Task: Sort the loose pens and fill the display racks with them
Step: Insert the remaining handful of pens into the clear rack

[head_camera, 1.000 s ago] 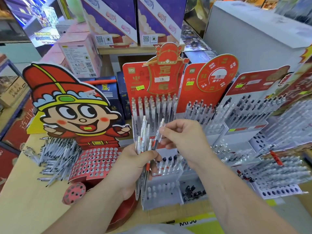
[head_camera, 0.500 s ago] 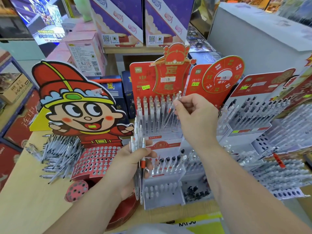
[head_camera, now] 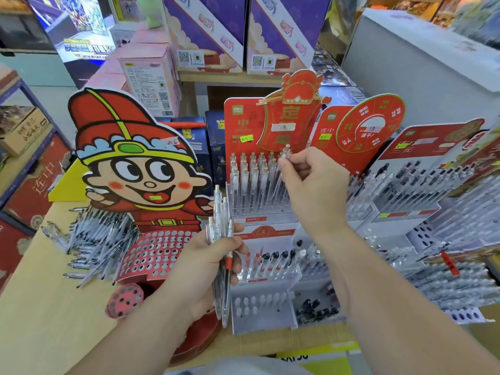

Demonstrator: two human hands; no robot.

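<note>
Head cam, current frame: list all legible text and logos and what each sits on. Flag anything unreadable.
"deli": white logo on the middle rack's header card, and again on the next header card.
"定": gold character on the hat-shaped sign.
"连中": next header card, below its logo.
"三元": right header card.
Too blurred or small to read: green price stickers, wheel sign wording, pink box print.

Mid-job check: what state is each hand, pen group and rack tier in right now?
Top tier: nearly full, pens upright.
Right hand: pinches one clear pen, tilted, at that tier's right end.
Left hand: grips a pen bundle, upright.
Middle tier: partly filled.
Cartoon rack: holes empty.
Loose pens: piled beside the cartoon rack.
</note>
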